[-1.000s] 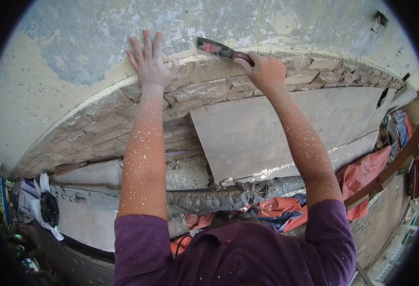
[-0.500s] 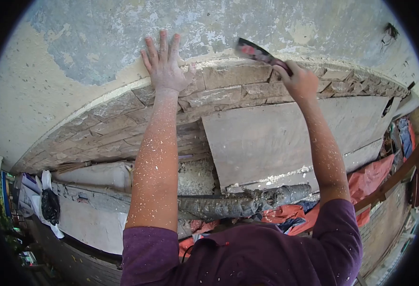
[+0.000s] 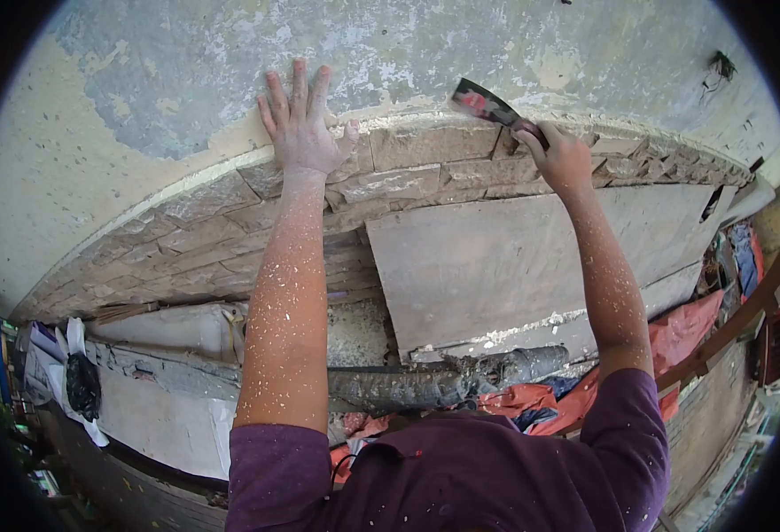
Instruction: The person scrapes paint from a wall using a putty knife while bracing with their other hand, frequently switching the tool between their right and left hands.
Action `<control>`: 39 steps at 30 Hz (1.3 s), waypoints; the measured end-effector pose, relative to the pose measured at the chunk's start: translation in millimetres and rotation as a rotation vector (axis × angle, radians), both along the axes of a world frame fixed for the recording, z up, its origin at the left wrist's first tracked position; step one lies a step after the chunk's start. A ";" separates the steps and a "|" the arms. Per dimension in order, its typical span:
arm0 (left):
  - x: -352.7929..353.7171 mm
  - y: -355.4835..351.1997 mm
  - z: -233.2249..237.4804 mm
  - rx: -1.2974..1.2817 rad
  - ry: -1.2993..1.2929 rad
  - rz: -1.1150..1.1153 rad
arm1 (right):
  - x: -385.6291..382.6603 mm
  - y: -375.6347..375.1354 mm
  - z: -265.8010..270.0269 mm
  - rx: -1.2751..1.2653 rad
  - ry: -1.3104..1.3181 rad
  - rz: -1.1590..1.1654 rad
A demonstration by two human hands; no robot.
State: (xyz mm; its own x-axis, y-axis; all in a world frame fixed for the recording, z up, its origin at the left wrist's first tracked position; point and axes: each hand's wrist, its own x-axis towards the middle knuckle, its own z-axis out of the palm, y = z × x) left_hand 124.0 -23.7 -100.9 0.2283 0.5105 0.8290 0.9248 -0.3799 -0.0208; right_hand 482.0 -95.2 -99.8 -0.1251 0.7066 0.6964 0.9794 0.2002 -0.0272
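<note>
My left hand lies flat with fingers spread on the wall, where pale paint is worn away to patchy grey-blue. Its heel reaches over the top edge of the stone cladding. My right hand is wrapped round the handle of a scraper with a dark blade marked in red. The blade points up and left, over the wall just above the stone edge. White dust coats my left hand, and paint flakes speckle both forearms.
Below the stones a large grey board leans, with white flakes along its lower edge. A rolled grey sheet and orange tarpaulin lie beneath. A black plastic bag hangs at the left; a wooden beam slants at the right.
The scraper and my right hand have shifted slightly right and down across the wall. My left hand keeps its place on the wall; the view has turned slightly.
</note>
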 end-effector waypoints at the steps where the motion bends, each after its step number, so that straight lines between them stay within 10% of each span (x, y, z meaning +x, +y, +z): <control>1: -1.3 -1.1 -2.1 -0.007 0.003 0.004 | -15.0 -0.4 -1.1 0.034 0.028 0.015; 27: -4.5 -8.1 -0.1 -0.093 0.113 0.020 | -85.1 3.0 2.7 -0.074 0.046 0.014; 39: -100.0 -13.8 -20.8 -0.013 0.094 0.177 | 32.2 -16.5 17.4 -0.181 0.040 -0.250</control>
